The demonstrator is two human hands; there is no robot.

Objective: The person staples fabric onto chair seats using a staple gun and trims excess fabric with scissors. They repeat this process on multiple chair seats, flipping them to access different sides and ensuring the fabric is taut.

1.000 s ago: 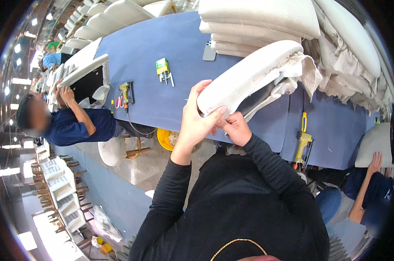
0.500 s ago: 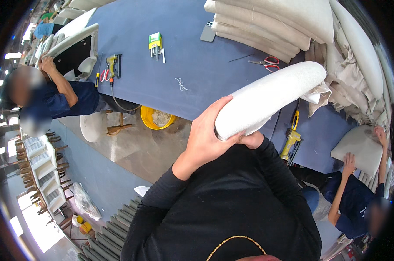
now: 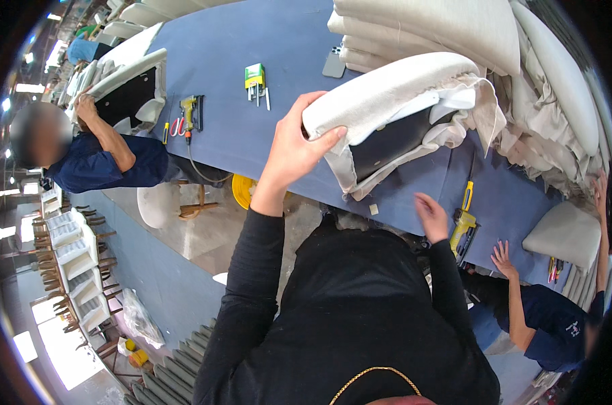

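A white upholstered cushion (image 3: pixel 387 91) is tilted up over the table's near edge. Its black underside board (image 3: pixel 393 142) shows, with loose cream fabric hanging round it. My left hand (image 3: pixel 299 145) grips the cushion's left end, thumb on the near side and fingers behind. Off the cushion, my right hand (image 3: pixel 433 217) is at the table's edge with its fingers apart and nothing visible in them. Nearest to it lie a yellow staple gun (image 3: pixel 462 233) and a yellow-handled screwdriver (image 3: pixel 468 196). A small pale scrap (image 3: pixel 374 209) shows below the hanging fabric.
Cream cushions (image 3: pixel 427 27) are stacked at the far right. On the blue table (image 3: pixel 218 67) lie a phone (image 3: pixel 333 64), a green box of white sticks (image 3: pixel 255 81) and another staple gun (image 3: pixel 191 113). Co-workers stand left and right. A yellow bucket (image 3: pixel 244 192) is below the edge.
My right hand has let go of the cushion and moved down and right. The cushion has turned, showing its underside, and moved up and left in view; my left hand still holds it.
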